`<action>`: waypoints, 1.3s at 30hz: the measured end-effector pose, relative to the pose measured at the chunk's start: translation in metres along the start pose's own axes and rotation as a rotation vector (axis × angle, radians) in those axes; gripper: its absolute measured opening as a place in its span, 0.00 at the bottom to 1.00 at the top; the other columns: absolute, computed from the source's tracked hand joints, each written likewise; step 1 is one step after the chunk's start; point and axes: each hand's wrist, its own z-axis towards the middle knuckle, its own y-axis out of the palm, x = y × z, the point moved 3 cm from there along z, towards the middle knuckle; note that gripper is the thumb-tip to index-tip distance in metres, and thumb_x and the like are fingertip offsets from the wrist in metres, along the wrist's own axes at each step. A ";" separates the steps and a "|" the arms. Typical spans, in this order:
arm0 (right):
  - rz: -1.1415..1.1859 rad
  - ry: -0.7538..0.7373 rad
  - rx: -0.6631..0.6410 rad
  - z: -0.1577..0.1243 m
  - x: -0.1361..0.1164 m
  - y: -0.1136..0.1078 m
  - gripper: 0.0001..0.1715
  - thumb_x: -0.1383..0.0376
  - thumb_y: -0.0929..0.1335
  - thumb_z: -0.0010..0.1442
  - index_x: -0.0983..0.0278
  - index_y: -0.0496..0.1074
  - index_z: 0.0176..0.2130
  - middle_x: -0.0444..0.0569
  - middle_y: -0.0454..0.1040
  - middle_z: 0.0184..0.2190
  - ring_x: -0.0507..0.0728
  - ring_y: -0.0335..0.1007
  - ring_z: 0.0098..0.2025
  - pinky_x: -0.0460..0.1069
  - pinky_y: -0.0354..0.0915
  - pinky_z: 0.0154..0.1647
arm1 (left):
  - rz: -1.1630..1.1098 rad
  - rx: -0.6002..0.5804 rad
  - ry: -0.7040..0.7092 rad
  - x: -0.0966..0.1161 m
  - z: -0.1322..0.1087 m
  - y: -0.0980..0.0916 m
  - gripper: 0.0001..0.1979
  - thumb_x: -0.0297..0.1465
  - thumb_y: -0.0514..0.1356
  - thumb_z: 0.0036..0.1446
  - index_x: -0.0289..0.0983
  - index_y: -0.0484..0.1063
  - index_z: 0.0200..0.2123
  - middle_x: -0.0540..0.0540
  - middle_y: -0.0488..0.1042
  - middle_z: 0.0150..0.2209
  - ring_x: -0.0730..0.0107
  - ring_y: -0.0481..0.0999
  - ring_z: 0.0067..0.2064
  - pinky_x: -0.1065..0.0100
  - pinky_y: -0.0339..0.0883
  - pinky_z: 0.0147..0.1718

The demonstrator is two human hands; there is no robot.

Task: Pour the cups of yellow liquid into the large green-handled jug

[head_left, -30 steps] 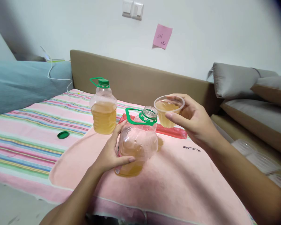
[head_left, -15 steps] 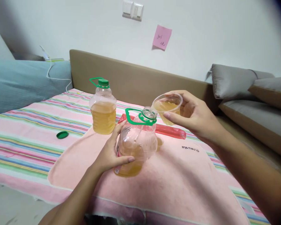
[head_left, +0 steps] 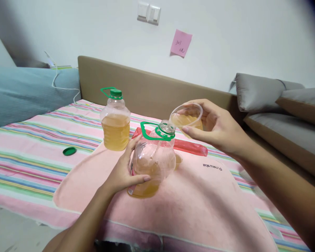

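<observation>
My left hand (head_left: 126, 169) is wrapped round the side of a clear plastic bottle (head_left: 154, 154) with a green handle ring and no cap. Yellowish liquid fills its lower part. In my right hand (head_left: 212, 127) is a clear plastic bowl (head_left: 187, 120), tilted left with its rim at the bottle's mouth; yellowish liquid lies in it, and a thin stream shows inside the bottle. A second bottle (head_left: 116, 129), with a green cap on, stands upright behind on the left. A loose green cap (head_left: 69, 151) lies on the striped cloth.
Behind the open bottle lies a red plastic packet (head_left: 191, 147), and a small cup (head_left: 177, 161) is partly hidden by the bottle. A pink mat (head_left: 199, 203) lies under them. Grey cushions (head_left: 262, 92) are stacked at the right, before a brown headboard (head_left: 147, 85).
The bowl in my right hand has tipped slightly more toward the bottle and moved a little left. My left hand and the bottle have hardly moved.
</observation>
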 end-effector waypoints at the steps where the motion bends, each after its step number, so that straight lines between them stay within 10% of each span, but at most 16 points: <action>1: -0.002 -0.004 -0.006 0.000 0.000 0.000 0.24 0.57 0.82 0.59 0.52 0.77 0.52 0.47 0.84 0.55 0.66 0.80 0.61 0.64 0.73 0.67 | 0.001 0.001 0.000 0.000 0.000 0.000 0.66 0.63 0.76 0.48 0.48 0.52 0.81 0.31 0.59 0.79 0.22 0.59 0.79 0.28 0.54 0.76; 39: -0.234 -0.043 -0.090 0.012 -0.021 -0.008 0.27 0.56 0.84 0.54 0.53 0.80 0.52 0.46 0.85 0.51 0.67 0.82 0.54 0.62 0.79 0.58 | -0.012 -0.014 -0.006 0.000 0.000 0.000 0.65 0.63 0.76 0.49 0.49 0.52 0.81 0.32 0.60 0.79 0.25 0.56 0.81 0.29 0.52 0.77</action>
